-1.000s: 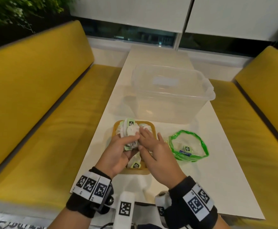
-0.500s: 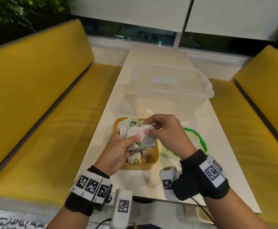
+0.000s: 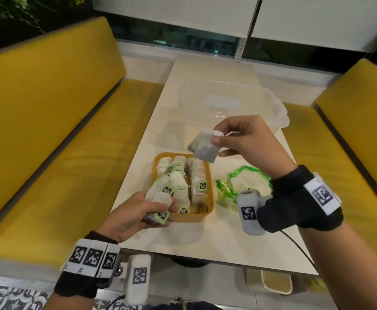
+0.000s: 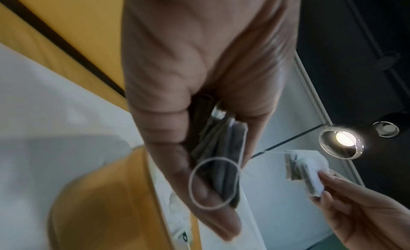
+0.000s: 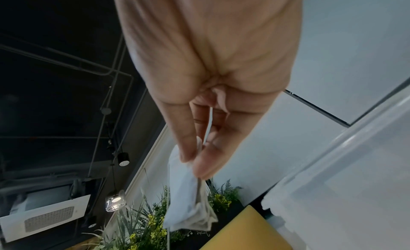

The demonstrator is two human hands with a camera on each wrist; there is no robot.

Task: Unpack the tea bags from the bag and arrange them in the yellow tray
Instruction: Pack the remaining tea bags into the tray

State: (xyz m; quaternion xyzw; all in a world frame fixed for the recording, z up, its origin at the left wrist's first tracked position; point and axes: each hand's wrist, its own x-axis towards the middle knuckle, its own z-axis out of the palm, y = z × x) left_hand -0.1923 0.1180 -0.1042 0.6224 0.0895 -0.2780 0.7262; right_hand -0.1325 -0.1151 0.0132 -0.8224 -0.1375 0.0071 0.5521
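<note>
The yellow tray (image 3: 211, 199) sits on the white table and holds several white tea bags (image 3: 196, 173) with green tags. My left hand (image 3: 160, 206) grips a bunch of tea bags (image 3: 158, 203) at the tray's near left corner; the left wrist view shows that stack (image 4: 221, 148) between thumb and fingers. My right hand (image 3: 219, 139) is raised above the tray's far right corner and pinches a couple of tea bags (image 3: 203, 148), which hang from thumb and fingers (image 5: 188, 201) in the right wrist view. The green-edged clear bag (image 3: 248, 184) lies open right of the tray.
A clear plastic bin (image 3: 230, 108) stands behind the tray. Yellow benches (image 3: 48, 130) flank the table (image 3: 205, 238) on both sides. A small bin (image 3: 275, 283) sits under the table's near edge.
My right hand pulled a couple of tea bags off the bunch and rose up and to the right. My left hand dropped toward the tray's near left corner with the remaining bunch.
</note>
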